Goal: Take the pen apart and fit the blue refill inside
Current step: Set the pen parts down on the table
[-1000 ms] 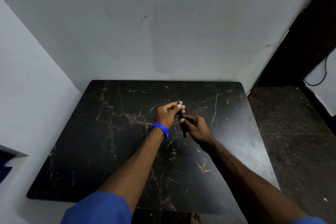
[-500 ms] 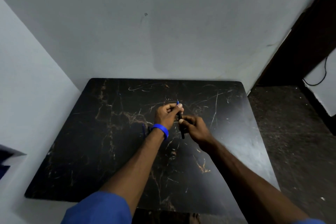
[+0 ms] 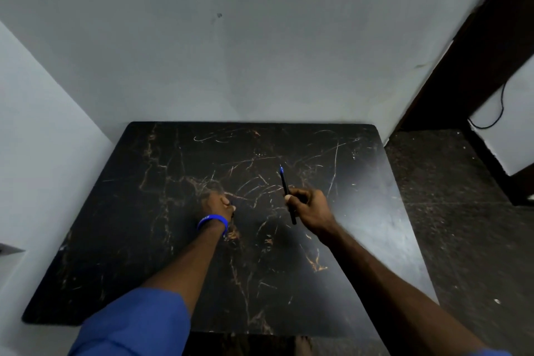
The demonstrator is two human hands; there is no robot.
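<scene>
My right hand point(image 3: 310, 208) grips a slim dark pen point(image 3: 286, 191) near its middle, above the black marble table point(image 3: 173, 240). The pen points away from me, and a short blue tip point(image 3: 281, 170) shows at its far end. My left hand point(image 3: 221, 204), with a blue wristband point(image 3: 212, 221), rests low on the table to the left of the pen, well apart from it. Its fingers are curled closed, and I cannot tell whether a small part lies inside them.
Grey walls stand right behind and to the left of the table. A dark floor point(image 3: 462, 225) lies to the right, beyond the table's right edge. A dark door frame point(image 3: 476, 52) rises at the far right.
My two hands were together on the pen. Now the left hand has pulled away to the left and down to the table, while the right hand keeps the pen with the blue tip exposed.
</scene>
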